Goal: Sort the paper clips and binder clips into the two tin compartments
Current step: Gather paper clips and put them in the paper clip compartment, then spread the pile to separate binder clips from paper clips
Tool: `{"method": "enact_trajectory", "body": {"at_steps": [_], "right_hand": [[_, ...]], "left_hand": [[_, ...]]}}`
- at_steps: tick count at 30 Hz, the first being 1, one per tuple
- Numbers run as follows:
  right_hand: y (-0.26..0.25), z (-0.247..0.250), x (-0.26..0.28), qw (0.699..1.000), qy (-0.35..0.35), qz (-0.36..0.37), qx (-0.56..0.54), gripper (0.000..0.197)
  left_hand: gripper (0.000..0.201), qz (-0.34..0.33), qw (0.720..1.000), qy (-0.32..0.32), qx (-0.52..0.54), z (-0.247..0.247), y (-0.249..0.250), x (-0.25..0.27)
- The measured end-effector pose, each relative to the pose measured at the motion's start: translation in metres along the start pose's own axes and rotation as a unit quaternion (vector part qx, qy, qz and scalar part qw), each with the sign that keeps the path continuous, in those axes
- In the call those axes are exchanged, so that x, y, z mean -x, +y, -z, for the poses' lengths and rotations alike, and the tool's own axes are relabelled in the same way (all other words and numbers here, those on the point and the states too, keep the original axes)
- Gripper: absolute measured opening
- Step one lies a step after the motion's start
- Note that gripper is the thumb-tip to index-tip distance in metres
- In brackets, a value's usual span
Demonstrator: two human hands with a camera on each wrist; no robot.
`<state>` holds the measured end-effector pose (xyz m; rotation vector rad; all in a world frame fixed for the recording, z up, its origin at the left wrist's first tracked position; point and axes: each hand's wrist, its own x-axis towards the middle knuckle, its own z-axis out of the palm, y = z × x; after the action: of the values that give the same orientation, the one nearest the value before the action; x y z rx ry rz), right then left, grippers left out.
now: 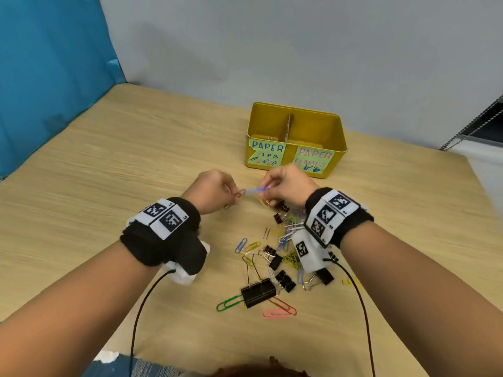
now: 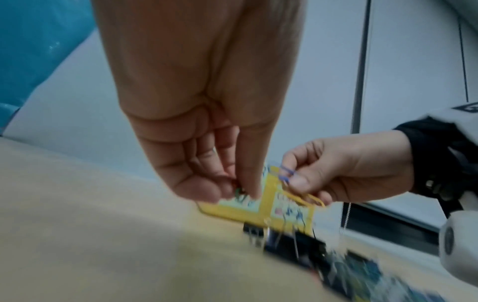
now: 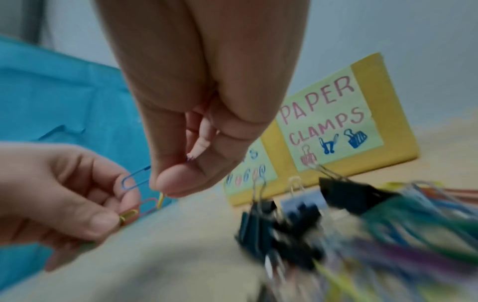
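Note:
Both hands hover above the table just in front of the yellow tin (image 1: 289,156), which has a cardboard divider (image 1: 289,126). Its left label reads PAPER CLIPS and its right label PAPER CLAMPS (image 3: 325,114). My left hand (image 1: 231,193) pinches a pink paper clip (image 3: 148,204) and a gold one (image 3: 128,215). My right hand (image 1: 268,190) pinches a blue paper clip (image 2: 287,173) and a yellow one (image 2: 308,199). The blue clip (image 3: 134,177) reaches across to the left hand's fingertips. A mixed pile of coloured paper clips and black binder clips (image 1: 285,254) lies under my right wrist.
A large black binder clip (image 1: 258,292) lies nearest me, with a green paper clip (image 1: 228,303) and a pink one (image 1: 277,312) beside it. A blue panel (image 1: 54,77) borders the table on the left, and a grey wall stands behind the tin.

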<state>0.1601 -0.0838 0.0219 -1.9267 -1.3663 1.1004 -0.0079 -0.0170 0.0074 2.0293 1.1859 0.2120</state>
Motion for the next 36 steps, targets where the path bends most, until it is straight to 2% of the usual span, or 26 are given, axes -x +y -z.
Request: {"method": "enact_trajectory", "body": {"at_steps": [3,6,7,9,12,13,15,18,19,20,22,24,27,30,33,34,36], "right_hand": [[-0.023,0.027,-0.016,0.988,0.086,0.04,-0.118,0.022],[-0.042,0.05,-0.041,0.965,0.185,0.051,-0.176,0.025],[-0.046,0.054,-0.049,0.959,0.212,0.047,-0.18,0.027],[-0.048,0.058,-0.068,0.956,0.244,0.03,-0.161,0.028],[-0.043,0.053,-0.083,0.968,0.231,0.008,-0.098,0.013],[-0.04,0.051,-0.084,0.973,0.222,0.003,-0.061,0.023],[-0.037,0.047,-0.076,0.973,0.231,0.01,-0.02,0.035],[-0.033,0.044,-0.048,0.969,0.242,0.051,-0.004,0.022],[-0.031,0.044,-0.037,0.972,0.226,0.059,-0.004,0.017],[-0.027,0.043,-0.026,0.977,0.203,0.062,-0.015,0.014],[-0.016,0.042,-0.008,0.983,0.173,0.05,-0.039,0.012],[-0.001,0.041,0.001,0.989,0.15,0.014,-0.014,0.006],[0.018,0.036,0.007,0.986,0.085,-0.045,0.136,0.005],[0.026,0.031,0.007,0.982,0.064,-0.073,0.163,0.009],[0.026,0.025,0.003,0.967,0.095,-0.085,0.22,0.014],[0.027,0.022,0.002,0.952,0.108,-0.092,0.272,0.018],[0.025,0.014,0.001,0.899,0.107,-0.11,0.41,0.024]], "left_hand": [[0.023,-0.012,0.99,0.063,0.128,0.015,0.02,-0.023],[0.009,-0.033,0.976,0.127,0.176,0.03,0.047,-0.054],[0.006,-0.044,0.973,0.147,0.17,0.034,0.057,-0.061],[0.015,-0.059,0.97,0.18,0.153,0.037,0.072,-0.078],[0.024,-0.061,0.98,0.18,0.067,0.033,0.08,-0.091],[0.027,-0.062,0.983,0.171,0.025,0.03,0.08,-0.094],[0.034,-0.068,0.981,0.176,-0.046,0.026,0.075,-0.091],[0.032,-0.126,0.964,0.229,-0.048,0.015,0.063,-0.069],[0.028,-0.156,0.963,0.216,-0.032,0.009,0.057,-0.061],[0.022,-0.18,0.968,0.171,-0.024,0.001,0.053,-0.051],[0.018,-0.204,0.976,0.025,-0.066,-0.017,0.045,-0.042],[0.036,-0.203,0.963,-0.097,-0.149,-0.033,0.038,-0.042],[0.06,-0.197,0.927,-0.184,-0.259,-0.044,0.032,-0.04],[0.061,-0.189,0.922,-0.179,-0.287,-0.036,0.02,-0.032],[0.048,-0.158,0.95,-0.096,-0.252,-0.021,0.004,-0.025],[0.042,-0.148,0.957,-0.07,-0.241,-0.017,0.0,-0.024],[0.03,-0.131,0.967,-0.036,-0.215,-0.011,-0.006,-0.025]]}}
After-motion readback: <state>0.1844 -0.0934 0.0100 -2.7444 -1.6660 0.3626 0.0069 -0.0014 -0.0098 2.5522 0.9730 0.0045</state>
